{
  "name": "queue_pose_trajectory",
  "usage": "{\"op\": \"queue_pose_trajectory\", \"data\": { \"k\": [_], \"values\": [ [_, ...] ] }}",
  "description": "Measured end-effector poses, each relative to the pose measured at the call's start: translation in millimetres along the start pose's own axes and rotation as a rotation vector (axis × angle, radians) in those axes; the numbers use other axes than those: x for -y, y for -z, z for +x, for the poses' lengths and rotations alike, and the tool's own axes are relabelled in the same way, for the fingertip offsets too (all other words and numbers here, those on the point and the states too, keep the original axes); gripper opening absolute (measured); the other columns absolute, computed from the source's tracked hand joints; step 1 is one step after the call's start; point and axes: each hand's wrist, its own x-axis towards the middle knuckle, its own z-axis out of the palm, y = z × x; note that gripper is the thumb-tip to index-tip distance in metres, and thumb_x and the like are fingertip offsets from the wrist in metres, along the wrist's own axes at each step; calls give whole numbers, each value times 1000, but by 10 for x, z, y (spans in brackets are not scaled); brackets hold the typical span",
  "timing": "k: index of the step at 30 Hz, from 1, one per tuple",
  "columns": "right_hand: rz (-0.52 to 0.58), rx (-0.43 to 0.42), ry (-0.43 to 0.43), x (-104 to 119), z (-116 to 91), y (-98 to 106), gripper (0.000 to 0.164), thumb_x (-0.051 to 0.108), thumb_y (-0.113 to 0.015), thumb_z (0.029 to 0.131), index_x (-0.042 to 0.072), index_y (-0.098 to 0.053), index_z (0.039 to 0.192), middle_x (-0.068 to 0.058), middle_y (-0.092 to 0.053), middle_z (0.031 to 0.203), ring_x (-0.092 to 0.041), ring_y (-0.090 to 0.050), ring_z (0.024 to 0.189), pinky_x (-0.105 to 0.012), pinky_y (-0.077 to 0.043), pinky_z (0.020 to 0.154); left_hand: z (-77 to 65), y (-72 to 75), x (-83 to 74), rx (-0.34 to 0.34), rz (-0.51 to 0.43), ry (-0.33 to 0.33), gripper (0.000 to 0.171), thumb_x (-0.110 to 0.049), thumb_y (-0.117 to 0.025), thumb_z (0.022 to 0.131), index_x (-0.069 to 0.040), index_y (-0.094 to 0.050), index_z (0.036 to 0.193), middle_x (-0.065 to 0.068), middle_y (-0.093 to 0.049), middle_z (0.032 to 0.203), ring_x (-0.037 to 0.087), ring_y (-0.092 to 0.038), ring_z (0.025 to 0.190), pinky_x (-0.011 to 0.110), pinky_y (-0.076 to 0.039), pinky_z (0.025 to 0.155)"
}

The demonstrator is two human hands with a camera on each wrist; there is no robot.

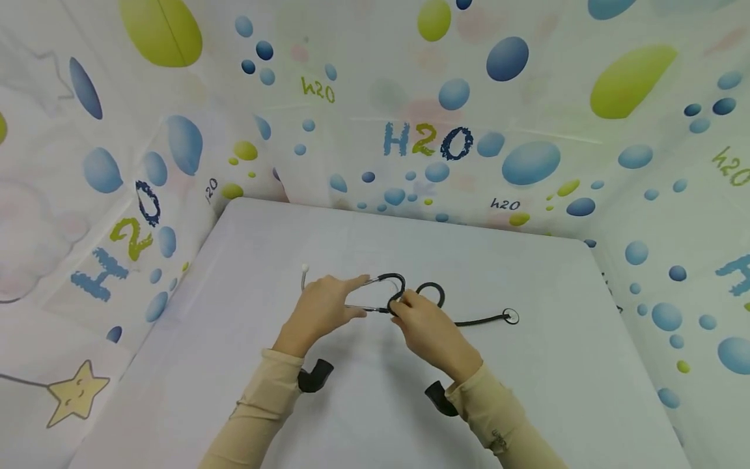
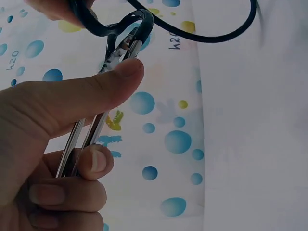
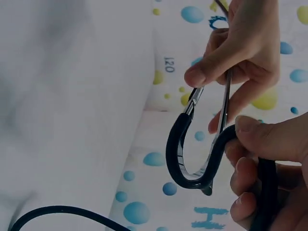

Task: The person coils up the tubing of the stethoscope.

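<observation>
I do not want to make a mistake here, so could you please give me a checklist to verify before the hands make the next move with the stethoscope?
1. Left hand holds the metal tubes: ok, thumb and fingers are round them.
2. Right hand holds the black tube: ok, near where it meets the metal.
3. Chest piece is clear of both hands: ok, it is out beyond the right hand.
4. Both ear tips in sight: not ok, only one ear tip shows, in the head view.
5. Black tube free of knots: cannot tell, the right hand hides part of it.
</observation>
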Motion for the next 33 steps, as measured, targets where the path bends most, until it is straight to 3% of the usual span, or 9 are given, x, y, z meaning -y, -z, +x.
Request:
{"op": "queue_pose_trajectory", "data": {
  "k": [4,10,13,17,20,26,33],
  "values": [
    [36,-34,83,-42,83,-56,12,11,-70,84,1,-70,91,-4,-57,79,-13,-55,67,-20,-47,62,-10,28,-64,59,-71,-7,58,-32,-81,73,-15,-63,125,-4,-38,43,7,-26,45,21,-25,43],
    [373,-107,59,-230,146,-96,7,10,-71,83,3,-68,85,-3,-64,78,-9,-58,64,-18,-48,59,-30,42,-125,63,-108,-114,55,-31,-82,70,-9,-67,118,-5,-54,51,3,-38,44,19,-37,46],
    [440,-22,67,-284,158,-14,9,5,-65,87,-1,-68,93,-7,-66,85,-10,-59,68,-20,-49,62,-35,28,-139,35,-91,-141,53,-29,-83,69,-7,-68,115,-7,-55,52,0,-41,44,17,-39,46],
    [421,156,105,-315,173,128,19,4,-55,94,-5,-65,108,-11,-63,96,-11,-55,75,-22,-48,67,-34,13,-149,-26,-82,-160,49,-28,-86,66,-5,-69,106,-7,-54,56,1,-42,48,17,-38,46],
    [466,173,86,-325,195,183,23,4,-58,92,-6,-65,111,-10,-63,95,-12,-52,72,-23,-47,65,-27,5,-156,-62,-94,-178,46,-27,-86,66,-3,-68,100,-5,-53,59,3,-42,50,17,-36,46],
    [678,-87,-93,-358,223,72,14,2,-68,85,-4,-67,97,-9,-69,80,-14,-63,63,-24,-50,56,-21,3,-175,-138,-93,-233,42,-25,-86,66,-5,-62,94,-5,-50,60,4,-40,51,17,-35,48],
    [519,-395,-68,-369,206,29,14,5,-79,73,1,-71,84,-7,-66,78,-16,-57,66,-25,-48,60,-21,5,-213,-170,-149,-256,40,-22,-87,65,-8,-61,92,-5,-54,64,7,-48,57,19,-38,53]
  ]
}}
